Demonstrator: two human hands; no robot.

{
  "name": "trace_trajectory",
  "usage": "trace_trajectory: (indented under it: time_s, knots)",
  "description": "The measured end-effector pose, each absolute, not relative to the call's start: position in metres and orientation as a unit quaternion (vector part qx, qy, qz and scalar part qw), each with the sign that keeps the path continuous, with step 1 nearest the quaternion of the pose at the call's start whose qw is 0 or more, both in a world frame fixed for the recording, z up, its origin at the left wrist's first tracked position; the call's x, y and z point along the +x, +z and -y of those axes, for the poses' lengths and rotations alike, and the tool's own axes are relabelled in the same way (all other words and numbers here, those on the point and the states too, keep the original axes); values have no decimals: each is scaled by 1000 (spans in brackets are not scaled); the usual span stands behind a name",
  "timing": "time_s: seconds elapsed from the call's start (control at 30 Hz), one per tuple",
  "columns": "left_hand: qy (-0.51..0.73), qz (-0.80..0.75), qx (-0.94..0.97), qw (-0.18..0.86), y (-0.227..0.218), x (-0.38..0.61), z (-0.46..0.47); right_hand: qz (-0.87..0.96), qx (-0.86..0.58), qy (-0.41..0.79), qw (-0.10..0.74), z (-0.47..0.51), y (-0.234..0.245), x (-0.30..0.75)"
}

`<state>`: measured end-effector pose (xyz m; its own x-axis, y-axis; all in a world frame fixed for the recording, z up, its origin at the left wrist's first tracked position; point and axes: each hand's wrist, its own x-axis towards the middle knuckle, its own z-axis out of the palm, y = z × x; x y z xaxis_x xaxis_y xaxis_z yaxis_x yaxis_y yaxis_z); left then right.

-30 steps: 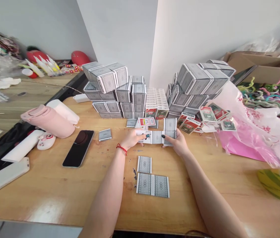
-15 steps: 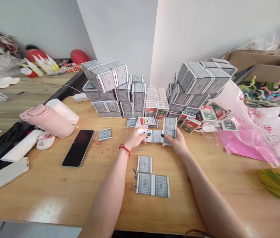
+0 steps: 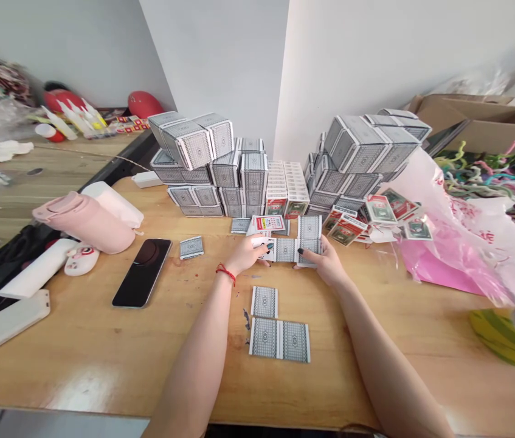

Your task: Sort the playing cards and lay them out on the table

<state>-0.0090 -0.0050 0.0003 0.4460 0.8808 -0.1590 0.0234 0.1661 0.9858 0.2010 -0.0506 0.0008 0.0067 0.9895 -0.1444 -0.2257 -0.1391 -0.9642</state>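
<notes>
Grey-backed playing cards (image 3: 309, 228) joined in a strip are stretched between my two hands above the table. My left hand (image 3: 247, 255), with a red string on the wrist, pinches the left end, where a white card face shows. My right hand (image 3: 325, 260) grips the right end, thumb on top, beside an upright pair of card backs. Close behind my left hand is a white card with red and yellow print (image 3: 267, 224). Nearer me, face-down cards (image 3: 265, 302) and a joined pair of cards (image 3: 279, 340) lie on the wood. One more card (image 3: 191, 247) lies to the left.
Stacked blocks covered in card backs (image 3: 209, 155) stand at the back left, more blocks (image 3: 357, 146) at the back right. Card boxes (image 3: 351, 228) lie beside pink plastic (image 3: 439, 258). A phone (image 3: 142, 272), pink bottle (image 3: 88, 222) and tape roll (image 3: 510, 334) are also on the table.
The whole view has shifted slightly, so everything appears a little further left. Both hands keep their hold on the cards, with no clear change in the strip.
</notes>
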Motion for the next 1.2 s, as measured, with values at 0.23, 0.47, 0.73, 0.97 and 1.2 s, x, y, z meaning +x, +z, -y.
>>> trace_trajectory:
  time_s: [0.23,0.47,0.73,0.97,1.2]
  knots:
    - [295,-398,553,670,1,-9,6,386,-467,601,522,51,1,203]
    - [281,-404,587,643,0,-4,8,388,-460,603,524,50,0,202]
    - [293,-400,579,648,1,4,12,397,-462,602,517,50,0,201]
    - [258,-422,627,602,1,5,15,403,-466,594,518,49,-2,201]
    - [283,-455,652,536,8,9,17,408,-477,561,539,50,-2,195]
